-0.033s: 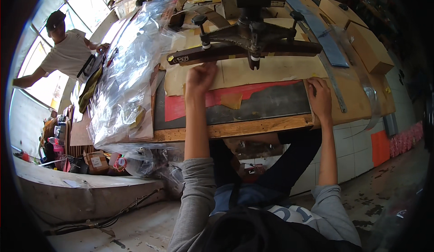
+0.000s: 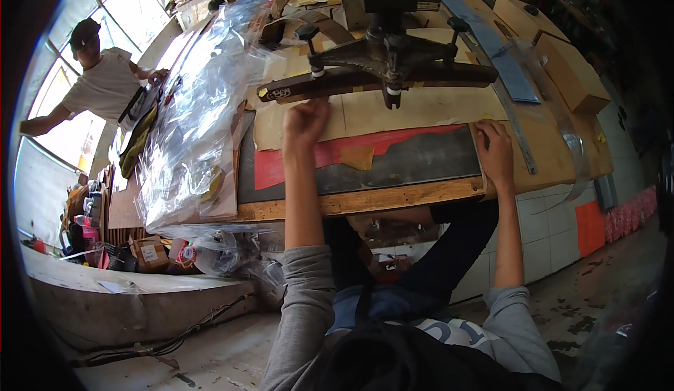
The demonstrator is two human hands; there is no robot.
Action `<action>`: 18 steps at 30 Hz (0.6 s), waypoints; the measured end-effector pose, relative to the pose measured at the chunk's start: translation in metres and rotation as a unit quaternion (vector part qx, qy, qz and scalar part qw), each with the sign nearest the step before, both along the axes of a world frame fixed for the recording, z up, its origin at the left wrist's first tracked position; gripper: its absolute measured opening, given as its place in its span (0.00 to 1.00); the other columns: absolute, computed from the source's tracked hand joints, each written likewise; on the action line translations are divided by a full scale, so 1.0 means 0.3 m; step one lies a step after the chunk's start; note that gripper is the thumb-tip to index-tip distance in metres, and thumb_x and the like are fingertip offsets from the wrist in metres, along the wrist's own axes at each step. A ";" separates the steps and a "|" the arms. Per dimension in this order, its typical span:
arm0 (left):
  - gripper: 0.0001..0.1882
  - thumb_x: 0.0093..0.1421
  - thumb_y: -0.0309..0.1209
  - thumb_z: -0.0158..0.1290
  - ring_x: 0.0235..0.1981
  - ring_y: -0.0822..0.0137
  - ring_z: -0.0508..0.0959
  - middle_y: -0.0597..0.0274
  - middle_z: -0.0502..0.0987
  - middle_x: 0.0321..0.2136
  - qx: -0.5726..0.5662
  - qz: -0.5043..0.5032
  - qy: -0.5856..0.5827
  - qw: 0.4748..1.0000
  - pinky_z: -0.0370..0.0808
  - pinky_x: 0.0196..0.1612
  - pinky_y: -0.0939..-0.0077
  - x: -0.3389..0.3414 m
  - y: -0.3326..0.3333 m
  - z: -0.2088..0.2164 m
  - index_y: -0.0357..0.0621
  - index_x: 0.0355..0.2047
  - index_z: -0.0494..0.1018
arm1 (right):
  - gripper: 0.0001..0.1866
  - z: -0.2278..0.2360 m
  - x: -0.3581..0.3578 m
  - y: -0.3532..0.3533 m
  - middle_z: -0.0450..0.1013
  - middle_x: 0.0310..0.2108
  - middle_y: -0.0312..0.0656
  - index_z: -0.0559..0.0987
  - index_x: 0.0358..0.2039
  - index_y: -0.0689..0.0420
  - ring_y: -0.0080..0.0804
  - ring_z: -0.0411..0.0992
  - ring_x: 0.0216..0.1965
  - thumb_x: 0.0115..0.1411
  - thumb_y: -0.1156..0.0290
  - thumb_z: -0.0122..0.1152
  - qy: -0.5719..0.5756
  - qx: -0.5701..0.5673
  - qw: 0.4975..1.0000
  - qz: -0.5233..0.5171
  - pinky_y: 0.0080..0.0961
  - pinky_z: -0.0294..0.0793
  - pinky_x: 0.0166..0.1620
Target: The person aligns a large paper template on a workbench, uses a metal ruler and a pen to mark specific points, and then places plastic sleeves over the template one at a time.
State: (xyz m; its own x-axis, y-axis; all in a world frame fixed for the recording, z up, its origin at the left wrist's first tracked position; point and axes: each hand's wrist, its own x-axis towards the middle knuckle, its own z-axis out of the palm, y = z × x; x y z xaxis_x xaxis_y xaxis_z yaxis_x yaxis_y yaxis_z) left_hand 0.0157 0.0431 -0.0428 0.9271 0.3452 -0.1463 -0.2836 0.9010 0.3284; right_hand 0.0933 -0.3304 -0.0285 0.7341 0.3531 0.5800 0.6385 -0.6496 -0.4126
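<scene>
My left hand [image 2: 306, 121] is closed, its fingers curled in over a tan sheet [image 2: 414, 110], just below the dark bar [image 2: 379, 82] of a press-like machine. Whatever its fingers may hold is hidden. Near the right edge of the work surface lies my right hand [image 2: 494, 151], fingers bent but apart, their tips at the tan sheet's near right corner. Between my arms, a torn red sheet [image 2: 270, 168] and a small tan scrap [image 2: 359, 158] rest on a dark grey board [image 2: 421, 161]. A wooden strip [image 2: 407, 193] runs along the front edge.
Clear plastic sheeting [image 2: 193, 124] covers the table's left side. On the right are a metal ruler [image 2: 518, 135], a blue strip [image 2: 495, 50] and a cardboard box [image 2: 572, 75]. The machine's head [image 2: 393, 36] hangs over the middle. Another person [image 2: 105, 85] stands at the far left.
</scene>
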 end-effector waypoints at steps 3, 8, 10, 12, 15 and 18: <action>0.29 0.42 0.14 0.37 0.58 0.46 0.56 0.41 0.61 0.51 -0.065 0.041 0.013 0.997 0.57 0.61 0.54 -0.047 0.070 0.008 0.27 0.50 0.57 | 0.08 -0.016 0.013 -0.010 0.71 0.38 0.45 0.76 0.34 0.62 0.43 0.71 0.37 0.53 0.77 0.51 -0.032 -0.015 0.999 0.002 0.33 0.71 0.40; 0.27 0.42 0.15 0.37 0.55 0.46 0.61 0.42 0.65 0.46 -0.006 0.149 0.049 0.988 0.57 0.61 0.54 -0.025 -0.005 0.031 0.27 0.47 0.59 | 0.09 -0.008 0.010 -0.002 0.71 0.38 0.46 0.76 0.35 0.62 0.43 0.72 0.36 0.54 0.77 0.51 -0.021 -0.009 1.000 0.005 0.33 0.71 0.39; 0.25 0.44 0.15 0.38 0.55 0.50 0.62 0.45 0.66 0.48 0.054 0.105 0.046 0.992 0.58 0.60 0.55 -0.010 -0.070 0.038 0.31 0.47 0.61 | 0.09 -0.007 0.013 -0.003 0.71 0.38 0.47 0.76 0.36 0.62 0.42 0.72 0.36 0.54 0.77 0.51 -0.023 -0.012 1.000 0.013 0.32 0.71 0.39; 0.26 0.44 0.14 0.38 0.56 0.51 0.62 0.47 0.67 0.49 0.083 0.048 0.033 0.995 0.58 0.60 0.56 0.000 -0.109 0.045 0.32 0.48 0.62 | 0.09 -0.006 0.013 -0.013 0.71 0.39 0.46 0.76 0.36 0.62 0.43 0.71 0.38 0.55 0.76 0.51 -0.015 -0.028 0.999 -0.007 0.32 0.71 0.41; 0.27 0.45 0.14 0.37 0.57 0.51 0.61 0.47 0.65 0.51 0.052 0.007 0.032 0.998 0.58 0.60 0.58 0.001 -0.090 0.052 0.31 0.49 0.61 | 0.09 -0.002 0.009 -0.010 0.71 0.39 0.46 0.76 0.36 0.61 0.44 0.71 0.39 0.55 0.76 0.51 -0.015 -0.031 0.999 -0.009 0.33 0.70 0.42; 0.27 0.46 0.15 0.35 0.58 0.50 0.59 0.43 0.61 0.54 0.049 0.063 0.042 0.996 0.57 0.61 0.58 -0.008 -0.050 0.033 0.28 0.50 0.58 | 0.09 0.002 0.005 -0.006 0.71 0.39 0.46 0.76 0.36 0.61 0.44 0.71 0.40 0.55 0.76 0.51 -0.007 -0.028 1.000 -0.006 0.33 0.70 0.44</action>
